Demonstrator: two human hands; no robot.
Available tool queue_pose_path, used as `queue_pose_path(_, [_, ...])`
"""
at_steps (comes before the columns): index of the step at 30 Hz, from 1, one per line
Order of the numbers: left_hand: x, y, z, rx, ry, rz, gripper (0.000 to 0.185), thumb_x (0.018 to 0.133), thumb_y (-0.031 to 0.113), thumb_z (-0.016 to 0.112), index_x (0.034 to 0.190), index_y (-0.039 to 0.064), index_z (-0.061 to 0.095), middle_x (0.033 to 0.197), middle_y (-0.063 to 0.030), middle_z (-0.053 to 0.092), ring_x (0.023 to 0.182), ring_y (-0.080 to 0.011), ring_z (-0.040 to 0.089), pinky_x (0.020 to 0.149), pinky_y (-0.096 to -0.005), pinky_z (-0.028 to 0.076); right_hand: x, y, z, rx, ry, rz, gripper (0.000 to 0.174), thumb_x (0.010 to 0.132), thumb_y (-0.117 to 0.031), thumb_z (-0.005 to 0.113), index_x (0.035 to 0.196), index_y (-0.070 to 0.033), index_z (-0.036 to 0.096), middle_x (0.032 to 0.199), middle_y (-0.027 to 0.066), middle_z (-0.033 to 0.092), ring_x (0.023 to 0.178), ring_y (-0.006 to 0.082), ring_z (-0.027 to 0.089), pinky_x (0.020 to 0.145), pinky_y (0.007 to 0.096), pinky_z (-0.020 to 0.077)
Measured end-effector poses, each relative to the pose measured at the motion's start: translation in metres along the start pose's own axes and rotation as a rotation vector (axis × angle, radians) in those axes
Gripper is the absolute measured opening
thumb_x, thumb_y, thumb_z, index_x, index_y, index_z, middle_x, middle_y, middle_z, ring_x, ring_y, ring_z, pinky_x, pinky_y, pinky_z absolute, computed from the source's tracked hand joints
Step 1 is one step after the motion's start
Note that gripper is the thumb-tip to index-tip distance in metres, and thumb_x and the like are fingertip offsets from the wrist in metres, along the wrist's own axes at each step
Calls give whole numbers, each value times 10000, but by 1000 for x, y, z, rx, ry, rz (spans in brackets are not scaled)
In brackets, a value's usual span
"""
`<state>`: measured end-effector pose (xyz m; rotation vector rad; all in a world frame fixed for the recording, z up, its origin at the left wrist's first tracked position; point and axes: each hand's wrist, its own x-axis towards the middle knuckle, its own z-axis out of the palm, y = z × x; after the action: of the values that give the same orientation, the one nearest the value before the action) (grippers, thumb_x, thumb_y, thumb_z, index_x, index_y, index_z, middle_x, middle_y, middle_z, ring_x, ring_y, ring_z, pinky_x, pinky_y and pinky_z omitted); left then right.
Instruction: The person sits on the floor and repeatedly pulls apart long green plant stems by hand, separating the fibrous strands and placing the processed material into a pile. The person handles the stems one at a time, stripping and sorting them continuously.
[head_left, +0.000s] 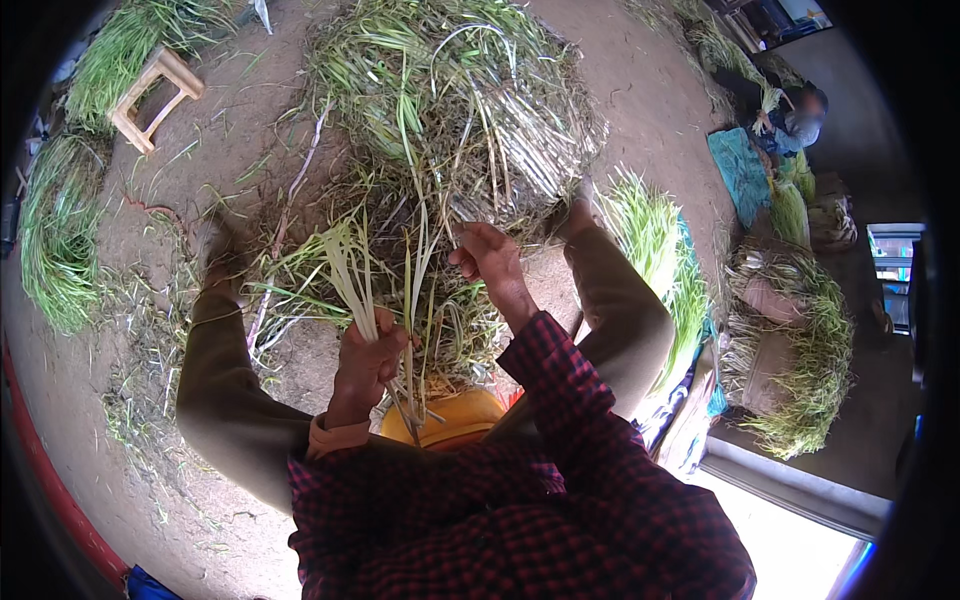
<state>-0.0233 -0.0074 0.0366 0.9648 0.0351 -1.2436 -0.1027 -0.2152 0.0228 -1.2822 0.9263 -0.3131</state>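
Note:
My left hand (371, 356) grips a small bunch of pale, flat leafy stalks (349, 277), whose ends fan out above the fist. Thin stems poke out below it, over a yellow plastic object (450, 416) between my legs. Further right, my right hand (491, 262) is raised with curled fingers, thumb and forefinger close together; whether a thin strand is pinched there is too small to tell. Just beyond the hands rises a large heap of green leaves and dry trimmings (420, 97). Pale stalks (532, 146) lie side by side on its right part.
Beside my right knee lies a green bundle (652, 247). A small wooden stool (154, 97) and more green piles (60, 232) are at left. Far right, a person (795, 124) holds stalks near a teal sheet (739, 172). Another leafy pile (817, 352) lies near the doorway.

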Motion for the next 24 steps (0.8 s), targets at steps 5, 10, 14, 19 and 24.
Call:
queue_pose_path(5, [2,-2,2,7,-12,8,194,775,-30,555,829,101,422,710,-83,562,364,-26,343,330,-171,238,14,-2,10,334,-171,230,228,841,-263,554,804,-38,534,581,-12,446,442,60,306,392,230,246])
queue_pose_path(10, [0,-2,1,-3,2,32,185,781,-27,560,821,104,435,708,-82,563,364,-26,342,328,-167,246,23,-2,13,361,-156,165,204,769,-233,587,794,-33,557,593,-43,363,470,55,260,424,229,208])
queue_pose_path(14, [-2,3,-1,-53,-2,39,174,791,-25,560,808,104,446,645,-48,533,361,-26,342,331,-162,254,25,0,6,454,-154,157,214,745,-204,569,847,-16,564,599,-45,353,475,58,253,425,230,198])
queue_pose_path(19, [1,1,-1,-114,-6,48,168,797,-18,565,811,107,452,593,-11,491,358,-25,334,337,-163,260,34,5,-8,561,-71,162,144,822,-156,489,906,-45,527,534,-50,313,413,62,225,393,231,189])
queue_pose_path(24, [-1,4,-5,-111,42,64,183,785,1,596,811,115,455,619,-27,523,356,-21,318,333,-161,244,30,-4,-26,613,105,102,122,810,-147,509,888,-57,534,524,-50,331,413,61,246,390,226,199])
